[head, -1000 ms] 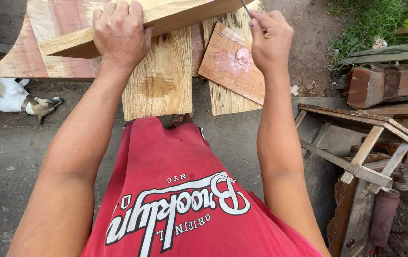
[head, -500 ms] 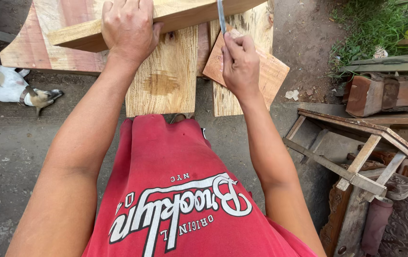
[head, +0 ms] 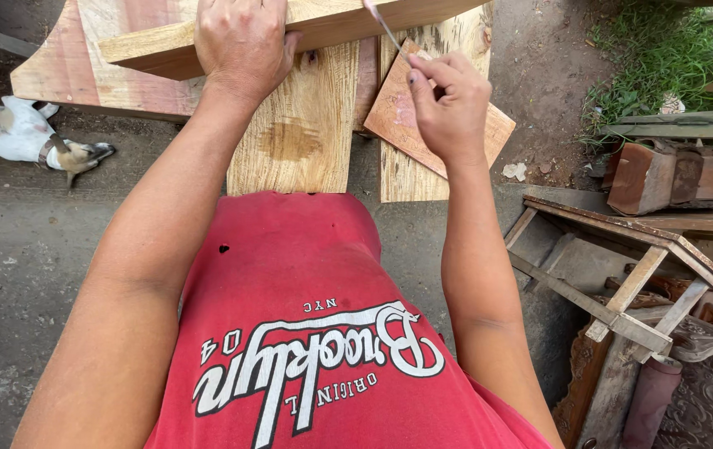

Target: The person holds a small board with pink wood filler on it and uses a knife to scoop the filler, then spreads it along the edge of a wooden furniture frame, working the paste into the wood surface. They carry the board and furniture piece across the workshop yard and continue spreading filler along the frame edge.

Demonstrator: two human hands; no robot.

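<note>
Left hand (head: 244, 41) clamps the wooden beam (head: 323, 25) flat, fingers curled over; right hand (head: 449, 104) pinches a thin pencil-like tool (head: 386, 29), best kept steady against the edge.

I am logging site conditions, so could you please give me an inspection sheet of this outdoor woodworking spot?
Surface: rough planks laid side by side over bare ground.
Job's things: thick timber beam lying across the planks; thin metal tool; small reddish board.
Clutter: broken wooden frame and carved furniture pieces at right.
Hands: left hand presses on the beam; right hand pinches the tool.
Cables: nothing seen.
Surroundings: dog lying at left; grass at upper right.
</note>
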